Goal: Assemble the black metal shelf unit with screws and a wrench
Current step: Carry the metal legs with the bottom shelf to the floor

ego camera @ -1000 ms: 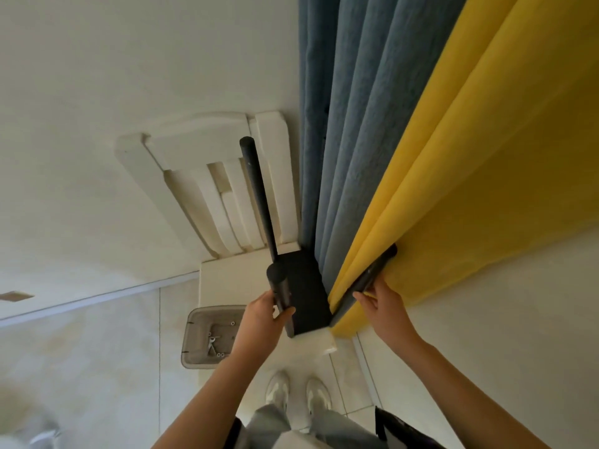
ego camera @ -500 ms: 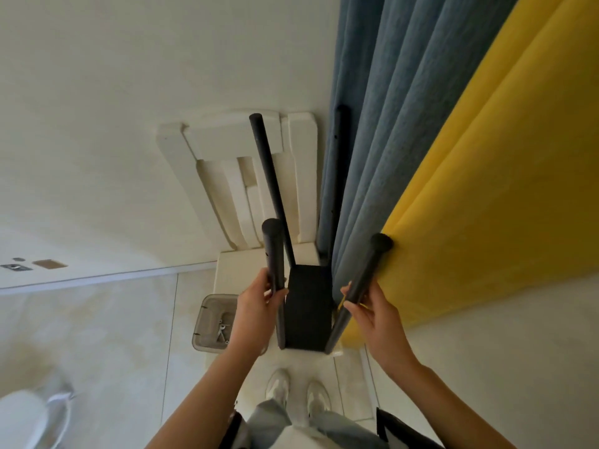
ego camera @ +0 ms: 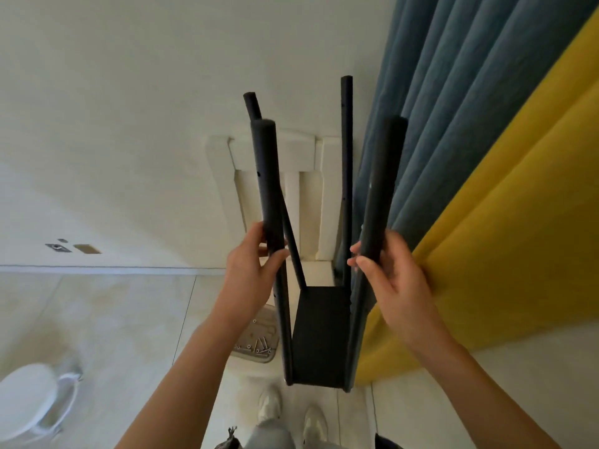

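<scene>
**Both hands grip the front posts of the black shelf unit**

The left hand (ego camera: pixel 249 264) is wrapped round the left front post (ego camera: pixel 267 176), thumb across the near face and fingers curled behind it. The right hand (ego camera: pixel 392 273) holds the right front post (ego camera: pixel 382 183) the same way, with the fingertips showing on the post's inner side. Both grips sit about midway up the posts.

The shelf unit (ego camera: pixel 319 335) stands upright directly in front of the person. It has one black panel low down and four posts rising from it. The two rear posts (ego camera: pixel 346 140) reach higher in the view and lean slightly apart. The unit seems to rest on the seat of a white chair (ego camera: pixel 298 150), though its base hides the contact. The chair's slatted back stands right behind the rear posts, against a pale wall (ego camera: pixel 129 92).

On the right, a blue curtain (ego camera: pixel 437 92) hangs close against the unit and lies behind the right front post. A yellow curtain (ego camera: pixel 518 222) falls just beside the right hand and crowds that side.

Left of the panel lies a clear tray (ego camera: pixel 270 314) holding loose screws (ego camera: pixel 259 345). The left forearm covers part of it.

Below, two pale shoes (ego camera: pixel 269 406) stand on the tiled floor (ego camera: pixel 113 319) just in front of the unit. A round white object (ego camera: pixel 26 393), too blurred to identify, sits at the lower left. Two small plates (ego camera: pixel 58 247) are set low on the wall.
</scene>
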Demonstrator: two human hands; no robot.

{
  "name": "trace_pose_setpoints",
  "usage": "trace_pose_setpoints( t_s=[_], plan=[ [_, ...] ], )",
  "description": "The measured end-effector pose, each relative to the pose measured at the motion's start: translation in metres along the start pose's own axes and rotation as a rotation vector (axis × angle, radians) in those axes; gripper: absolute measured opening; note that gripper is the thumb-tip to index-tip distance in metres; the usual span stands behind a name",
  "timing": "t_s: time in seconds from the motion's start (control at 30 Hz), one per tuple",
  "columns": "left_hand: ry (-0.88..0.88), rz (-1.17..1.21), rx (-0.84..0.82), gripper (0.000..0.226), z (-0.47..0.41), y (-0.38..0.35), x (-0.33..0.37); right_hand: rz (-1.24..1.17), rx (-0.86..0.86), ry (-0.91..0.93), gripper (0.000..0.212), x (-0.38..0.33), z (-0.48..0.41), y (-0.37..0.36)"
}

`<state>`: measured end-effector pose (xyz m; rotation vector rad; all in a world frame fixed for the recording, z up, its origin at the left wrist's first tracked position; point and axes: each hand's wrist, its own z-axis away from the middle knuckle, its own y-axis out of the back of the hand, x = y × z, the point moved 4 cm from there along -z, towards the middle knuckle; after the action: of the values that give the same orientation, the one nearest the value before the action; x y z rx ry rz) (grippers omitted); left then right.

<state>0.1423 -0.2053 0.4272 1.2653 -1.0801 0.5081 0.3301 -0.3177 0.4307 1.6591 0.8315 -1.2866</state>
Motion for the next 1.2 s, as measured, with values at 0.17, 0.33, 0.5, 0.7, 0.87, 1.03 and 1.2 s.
trace_pose_setpoints(
  t_s=[0.17, 0.33, 0.5, 0.7, 0.87, 1.03, 1.2],
  plan=[
    [-0.063, 0.019, 0.128, 0.036, 0.013, 0.048, 0.034, -0.063, -0.089, 0.146, 0.051, -0.056, -0.007, -0.014],
    [-0.084, 0.005, 0.243, 0.038, 0.036, 0.097, 0.049, -0.09, -0.206, 0.232, 0.049, -0.103, -0.008, -0.048],
    [-0.064, 0.011, 0.356, 0.037, 0.069, 0.15, 0.038, -0.109, -0.286, 0.259, 0.049, -0.132, -0.004, -0.092],
    [0.014, -0.042, 0.507, 0.037, 0.114, 0.229, -0.002, -0.152, -0.438, 0.266, 0.038, -0.159, 0.012, -0.179],
    [0.134, -0.085, 0.621, 0.038, 0.16, 0.303, -0.049, -0.182, -0.561, 0.225, 0.036, -0.174, 0.03, -0.271],
    [0.254, -0.116, 0.703, 0.04, 0.212, 0.373, -0.101, -0.199, -0.693, 0.18, 0.044, -0.185, 0.059, -0.368],
    [0.361, -0.129, 0.802, 0.039, 0.27, 0.429, -0.151, -0.199, -0.827, 0.15, 0.039, -0.188, 0.093, -0.461]
  ],
)
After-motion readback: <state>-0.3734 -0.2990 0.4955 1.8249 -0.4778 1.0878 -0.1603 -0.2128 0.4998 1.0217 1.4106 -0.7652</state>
